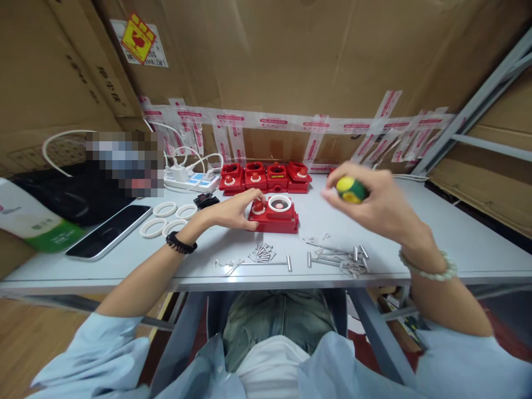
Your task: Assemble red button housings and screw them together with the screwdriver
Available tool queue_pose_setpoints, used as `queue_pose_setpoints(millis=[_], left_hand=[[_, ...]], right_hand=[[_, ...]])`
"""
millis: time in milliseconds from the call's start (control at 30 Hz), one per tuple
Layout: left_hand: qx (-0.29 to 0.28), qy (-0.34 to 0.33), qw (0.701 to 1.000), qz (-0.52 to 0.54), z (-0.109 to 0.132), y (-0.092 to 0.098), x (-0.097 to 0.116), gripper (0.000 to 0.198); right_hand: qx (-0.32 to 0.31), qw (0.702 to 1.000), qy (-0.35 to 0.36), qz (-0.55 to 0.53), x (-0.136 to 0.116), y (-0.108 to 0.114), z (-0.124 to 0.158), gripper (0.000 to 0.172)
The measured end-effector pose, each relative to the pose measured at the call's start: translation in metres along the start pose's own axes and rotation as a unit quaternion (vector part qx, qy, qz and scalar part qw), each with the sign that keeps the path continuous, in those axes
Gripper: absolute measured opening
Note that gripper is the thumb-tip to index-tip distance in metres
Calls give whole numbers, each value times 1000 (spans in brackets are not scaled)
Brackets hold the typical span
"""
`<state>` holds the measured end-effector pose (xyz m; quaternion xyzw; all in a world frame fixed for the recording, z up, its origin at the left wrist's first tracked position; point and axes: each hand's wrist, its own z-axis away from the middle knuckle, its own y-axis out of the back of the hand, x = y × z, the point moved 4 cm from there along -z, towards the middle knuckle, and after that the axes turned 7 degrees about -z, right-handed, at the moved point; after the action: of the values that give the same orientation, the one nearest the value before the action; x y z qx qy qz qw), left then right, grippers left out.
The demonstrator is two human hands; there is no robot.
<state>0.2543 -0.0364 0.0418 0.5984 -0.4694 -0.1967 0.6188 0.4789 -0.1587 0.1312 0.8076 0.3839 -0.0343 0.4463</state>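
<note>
A red electrical box (275, 225) sits on the table in front of me, with a round red knob on its left and a white ring (280, 203) around a dark round window on its right. My left hand (239, 209) grips the box's left end, thumb at the front and fingers over the top by the knob. Off to the right and above the table, my right hand (369, 202) is closed around a screwdriver with a green and yellow handle (351, 190). Its shaft cannot be seen, and the hand is slightly blurred.
Several similar red housings (276, 178) stand in a row behind. Small screws (263, 253) and metal T-shaped rods (266, 264) with strings lie near the front edge. Leftward are loose white rings (165, 209), black pieces (206, 200), a phone (110, 231) and a power strip (195, 182).
</note>
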Motion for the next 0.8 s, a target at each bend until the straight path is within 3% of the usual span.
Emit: queue_pose_setpoints(millis=[67,167,433,633,733,800], left_hand=[[-1,12,1000,-1,1,1,-1,48],[10,18,1000,-11,0,1,0,56],[14,24,999,-35,-1,-1,1,62],[17,30,999,-26,0,-1,-1,63],[55,17,998,-20,1,4,5,65],[116,-6,993,-14,1,10,15,59]], right_hand=[[-179,979,-87,39,18,-11,17,15],[-334,925,-142,111,41,-26,40,26],[-372,909,-141,126,53,-44,48,22],[-378,902,-125,165,48,-42,39,14],[-333,921,-119,164,40,-25,29,16],[-268,947,-106,142,31,-9,19,17]])
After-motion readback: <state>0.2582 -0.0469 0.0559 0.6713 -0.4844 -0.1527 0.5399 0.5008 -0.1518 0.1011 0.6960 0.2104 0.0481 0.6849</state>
